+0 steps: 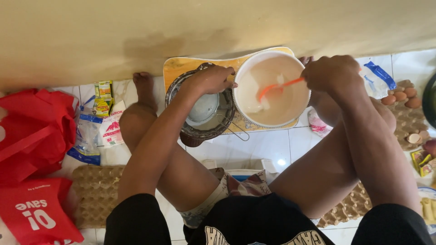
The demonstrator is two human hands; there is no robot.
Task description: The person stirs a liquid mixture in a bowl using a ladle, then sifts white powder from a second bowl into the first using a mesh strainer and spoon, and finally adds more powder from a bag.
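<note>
Batter bowl [254,97], white, on a yellow board [181,66] on the tiled floor, far rim hidden by the wall's edge. Orange spatula [277,86] (handle end lost inside the fist) clenched by right hand [331,75]. Left hand [211,79] pinches the bowl's rim above a metal sieve [200,109].

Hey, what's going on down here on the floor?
A person sits on the tiled floor, stirring pale batter in a white bowl with an orange spatula in the right hand. The left hand rests at the bowl's rim, above a metal sieve. Eggs sit in a tray at the right.
</note>
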